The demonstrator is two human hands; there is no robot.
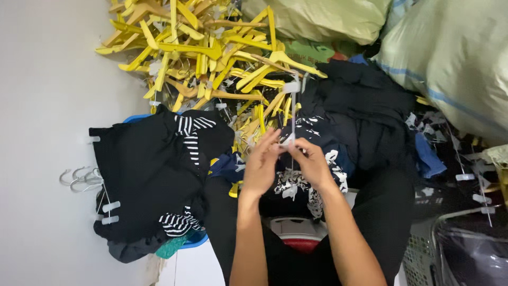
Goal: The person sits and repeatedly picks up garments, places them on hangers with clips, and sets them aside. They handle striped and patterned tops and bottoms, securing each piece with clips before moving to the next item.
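Head view: much of the black-and-white printed garment (296,182) lies hidden behind two raised hands. Beyond them sprawls a heap of yellow hangers (211,58); folded black clothes (148,175) sit to the left. Left hand (260,167) and right hand (312,164) pinch a thin clip hanger (292,114) between closed fingertips.

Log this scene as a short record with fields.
left hand: pinching a clear clip hanger at its lower clip
right hand: pinching the same clip
under hands: black and white printed garment
behind: pile of yellow hangers
left side: stack of black clothes on hangers
right side: pale sacks
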